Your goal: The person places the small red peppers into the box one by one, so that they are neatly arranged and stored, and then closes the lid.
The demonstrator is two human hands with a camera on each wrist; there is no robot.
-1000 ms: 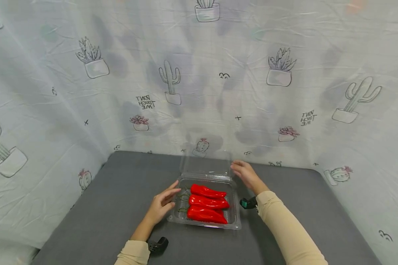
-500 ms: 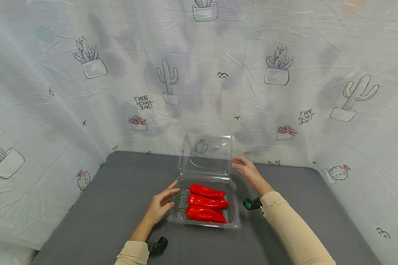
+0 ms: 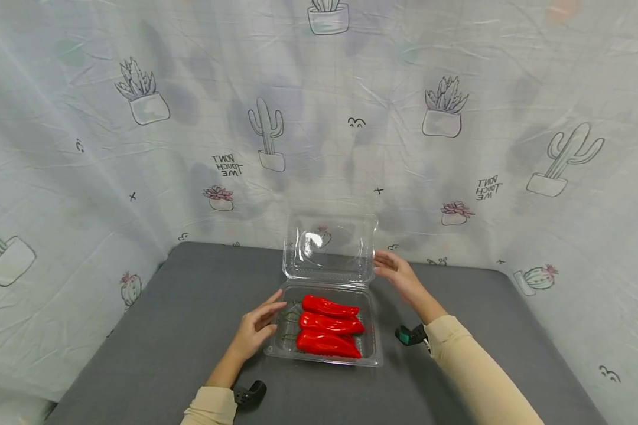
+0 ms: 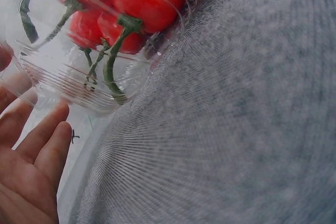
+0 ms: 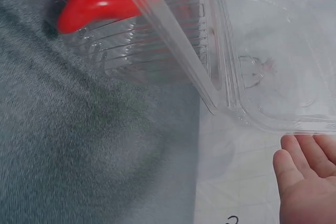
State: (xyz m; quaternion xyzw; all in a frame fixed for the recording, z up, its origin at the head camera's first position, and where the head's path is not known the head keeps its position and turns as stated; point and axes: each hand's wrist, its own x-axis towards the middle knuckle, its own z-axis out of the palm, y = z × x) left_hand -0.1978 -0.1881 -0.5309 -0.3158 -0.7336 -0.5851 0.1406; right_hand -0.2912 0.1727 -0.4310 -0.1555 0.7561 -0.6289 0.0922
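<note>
Red peppers with green stems lie side by side in a clear plastic clamshell container; the left wrist view shows several peppers. Its lid stands raised at the back. My left hand is at the container's left wall, fingers fairly straight; in the left wrist view its fingertips are against or just beside the clear plastic. My right hand is at the lid's right edge. In the right wrist view, the right hand's fingers are extended, with the tips touching or just behind the lid rim.
The container stands on a grey cloth-covered table. Behind it hangs a pale curtain printed with cacti and potted plants, close to the raised lid. Dark wrist devices sit at both wrists.
The lid has swung forward from its leaned-back position to a more upright one, with my right hand moving along at its edge. My left hand stays at the container's left side.
</note>
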